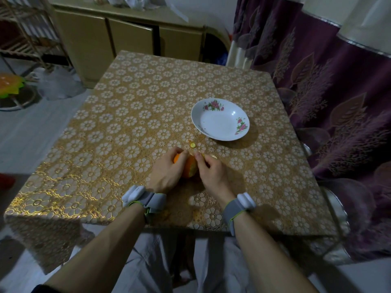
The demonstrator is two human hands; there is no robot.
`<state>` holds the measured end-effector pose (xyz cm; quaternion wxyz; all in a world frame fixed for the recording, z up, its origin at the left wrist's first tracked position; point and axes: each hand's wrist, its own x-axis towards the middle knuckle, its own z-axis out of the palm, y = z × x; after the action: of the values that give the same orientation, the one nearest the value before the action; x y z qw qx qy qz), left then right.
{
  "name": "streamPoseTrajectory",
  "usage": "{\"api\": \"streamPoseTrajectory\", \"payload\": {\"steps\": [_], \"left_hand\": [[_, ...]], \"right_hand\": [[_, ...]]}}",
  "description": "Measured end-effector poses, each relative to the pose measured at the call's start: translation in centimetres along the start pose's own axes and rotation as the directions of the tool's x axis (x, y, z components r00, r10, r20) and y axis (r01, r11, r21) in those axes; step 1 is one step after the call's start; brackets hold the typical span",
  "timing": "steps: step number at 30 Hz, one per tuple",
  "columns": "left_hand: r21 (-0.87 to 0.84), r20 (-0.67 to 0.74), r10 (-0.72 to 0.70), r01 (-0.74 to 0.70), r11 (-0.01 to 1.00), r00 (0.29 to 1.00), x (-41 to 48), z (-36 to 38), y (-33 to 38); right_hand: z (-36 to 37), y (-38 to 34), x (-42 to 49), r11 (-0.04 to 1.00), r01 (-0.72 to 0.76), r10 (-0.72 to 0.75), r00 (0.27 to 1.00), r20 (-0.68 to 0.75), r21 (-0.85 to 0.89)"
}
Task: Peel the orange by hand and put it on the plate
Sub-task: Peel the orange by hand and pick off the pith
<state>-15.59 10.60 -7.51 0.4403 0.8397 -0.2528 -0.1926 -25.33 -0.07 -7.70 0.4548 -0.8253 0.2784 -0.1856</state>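
An orange (189,167) sits between my two hands just above the table, near its front middle. My left hand (169,173) wraps around the orange from the left and holds it. My right hand (209,169) pinches a strip of peel at the fruit's top right, where pale pith shows. A small scrap of peel (192,145) lies on the cloth just beyond my fingers. The white plate (220,119) with pink flower prints stands empty farther back and to the right.
The table (127,127) wears a gold floral cloth. A beige cabinet (131,39) stands behind it, a purple leaf-patterned curtain (317,81) hangs on the right, and a wooden rack (25,34) and plastic bags (57,83) are on the left floor.
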Motion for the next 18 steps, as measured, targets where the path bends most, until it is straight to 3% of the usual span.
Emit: {"api": "streamPoseTrajectory", "payload": {"steps": [4, 7, 9, 12, 15, 18], "left_hand": [[0.013, 0.008, 0.004, -0.004, 1.000, 1.000, -0.2, 0.0, 0.1], [-0.006, 0.006, 0.002, -0.001, 1.000, 1.000, -0.4, 0.2, 0.1], [-0.063, 0.001, -0.006, 0.006, 0.998, 1.000, -0.5, 0.1, 0.1], [-0.287, -0.067, -0.049, 0.028, 0.958, 0.997, -0.8, -0.5, 0.1], [-0.380, -0.070, -0.046, 0.016, 0.925, 0.996, -1.2, -1.3, 0.3], [-0.446, -0.064, 0.000, -0.028, 0.895, 0.998, -1.2, -1.6, 0.5]], "right_hand": [[1.4, 0.6, -0.6, 0.996, 0.043, -0.056, 0.985, -0.163, -0.082], [1.9, 0.4, -0.8, 0.995, 0.003, -0.023, 0.979, -0.201, -0.097], [1.6, 0.2, -0.6, 0.998, -0.065, 0.059, 0.972, -0.228, -0.019], [0.9, 0.1, 0.0, 0.972, -0.155, 0.204, 0.928, -0.310, 0.175], [1.2, -0.1, -0.2, 0.998, -0.059, 0.060, 0.953, -0.297, 0.012], [1.1, -0.7, 0.1, 0.994, -0.047, 0.024, 0.974, -0.226, -0.099]]}}
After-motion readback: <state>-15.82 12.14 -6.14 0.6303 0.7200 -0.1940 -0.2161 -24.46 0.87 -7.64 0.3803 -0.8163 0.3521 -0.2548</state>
